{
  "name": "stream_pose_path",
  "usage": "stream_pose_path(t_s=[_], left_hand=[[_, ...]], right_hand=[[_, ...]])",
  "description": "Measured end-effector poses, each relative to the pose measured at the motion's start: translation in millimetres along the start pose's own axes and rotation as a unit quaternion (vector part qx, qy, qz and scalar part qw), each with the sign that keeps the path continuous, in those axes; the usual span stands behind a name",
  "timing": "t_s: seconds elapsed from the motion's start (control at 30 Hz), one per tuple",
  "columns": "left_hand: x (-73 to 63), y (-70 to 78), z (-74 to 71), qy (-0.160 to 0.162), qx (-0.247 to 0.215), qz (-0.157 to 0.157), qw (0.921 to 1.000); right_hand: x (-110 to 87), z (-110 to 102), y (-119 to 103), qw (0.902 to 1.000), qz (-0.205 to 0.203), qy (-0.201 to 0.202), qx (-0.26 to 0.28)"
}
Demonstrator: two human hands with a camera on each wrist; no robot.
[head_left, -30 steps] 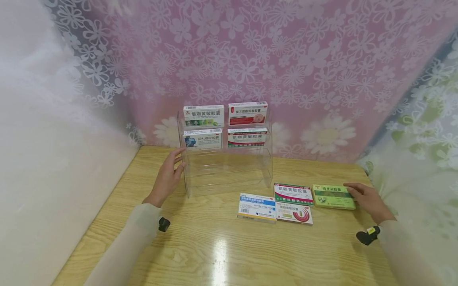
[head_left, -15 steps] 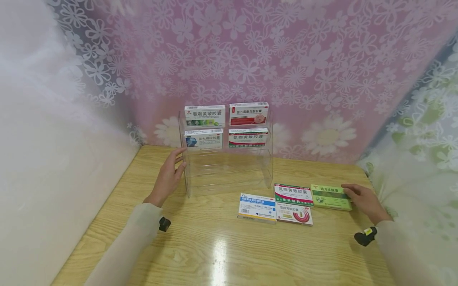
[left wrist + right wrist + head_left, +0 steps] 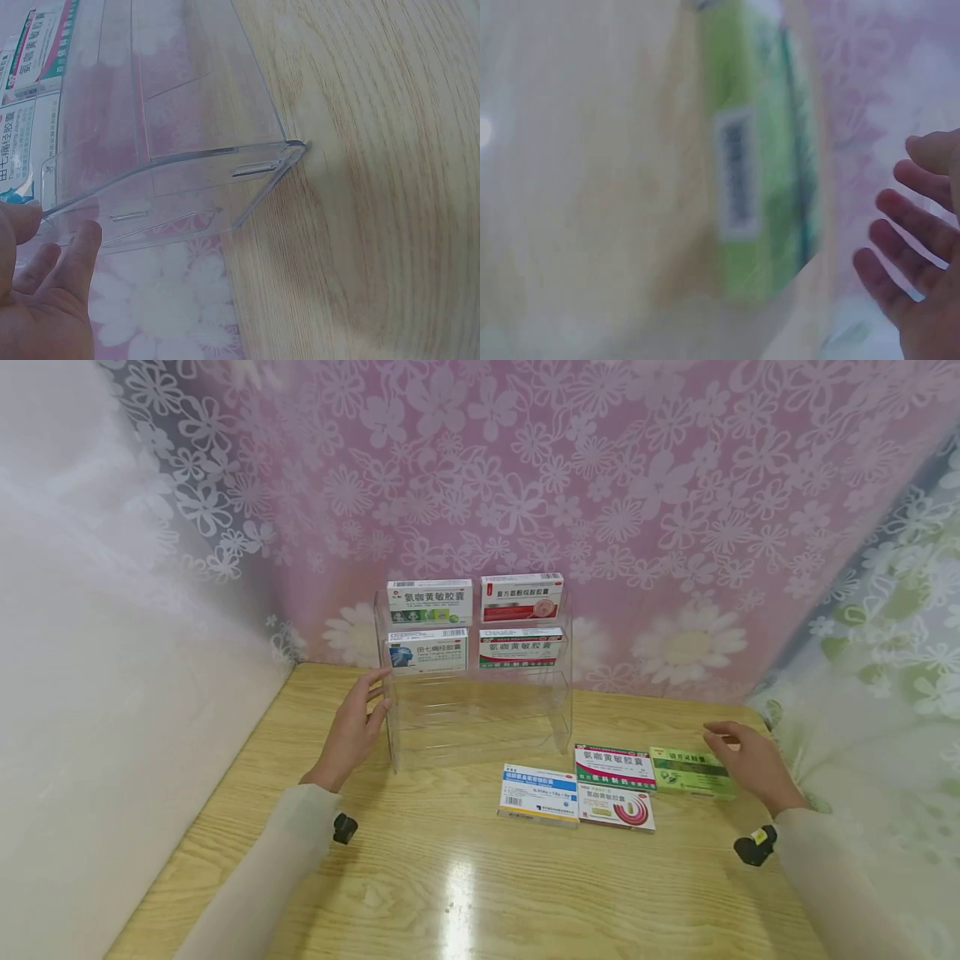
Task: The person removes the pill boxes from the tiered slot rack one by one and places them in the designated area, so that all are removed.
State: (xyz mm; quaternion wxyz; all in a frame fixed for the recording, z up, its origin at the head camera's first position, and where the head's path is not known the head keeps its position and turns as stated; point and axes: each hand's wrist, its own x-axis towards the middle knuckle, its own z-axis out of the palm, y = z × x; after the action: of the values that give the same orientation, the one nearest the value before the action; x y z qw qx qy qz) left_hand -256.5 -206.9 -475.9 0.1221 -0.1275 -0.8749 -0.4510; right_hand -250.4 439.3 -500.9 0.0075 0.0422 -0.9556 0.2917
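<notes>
A clear plastic display rack (image 3: 472,710) stands on the table with several medicine boxes in its two upper rows. My left hand (image 3: 349,731) rests its fingertips against the rack's left side; in the left wrist view, fingers (image 3: 79,255) lie along the side panel. My right hand (image 3: 757,764) hovers by the right end of a green medicine box (image 3: 686,772), its fingers loosely spread and holding nothing. In the right wrist view the green box (image 3: 757,165) is blurred, and the fingers (image 3: 907,232) stand apart from it.
Left of the green box lie a red-and-green medicine box (image 3: 613,768), a white box with a red ring (image 3: 617,807) and a blue-and-white box (image 3: 537,795). A flowered curtain (image 3: 525,485) hangs behind the wooden table (image 3: 390,877).
The green box has slid left until it sits close against the red-and-green box. My right hand has followed it left, then risen off it. The left hand stays in place.
</notes>
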Motion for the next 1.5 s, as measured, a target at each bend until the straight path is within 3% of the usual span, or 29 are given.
stream_pose_path(t_s=[0.13,0.33,0.53,0.7,1.07,1.5], left_hand=[[0.0,1.1,-0.7,-0.001,0.001,-0.001,1.0],[-0.8,3.0,-1.6,0.0,0.002,-0.003,1.0],[-0.6,0.9,-0.4,-0.001,0.001,0.0,1.0],[-1.0,0.6,0.2,0.001,0.003,0.0,1.0],[0.0,2.0,0.4,0.002,-0.001,-0.005,1.0],[0.2,2.0,-0.4,-0.002,-0.002,-0.005,1.0]], right_hand=[[15.8,-2.4,-45.5,0.998,-0.041,0.047,0.015],[45.1,-1.1,-131.0,0.9915,-0.101,0.073,0.037],[75.1,7.7,-205.6,0.983,-0.158,0.065,0.069],[92.6,18.2,-247.2,0.9785,-0.188,0.052,0.068],[113.6,33.3,-275.7,0.9797,-0.196,0.036,0.025],[121.9,47.7,-291.2,0.9661,-0.247,0.049,-0.054]])
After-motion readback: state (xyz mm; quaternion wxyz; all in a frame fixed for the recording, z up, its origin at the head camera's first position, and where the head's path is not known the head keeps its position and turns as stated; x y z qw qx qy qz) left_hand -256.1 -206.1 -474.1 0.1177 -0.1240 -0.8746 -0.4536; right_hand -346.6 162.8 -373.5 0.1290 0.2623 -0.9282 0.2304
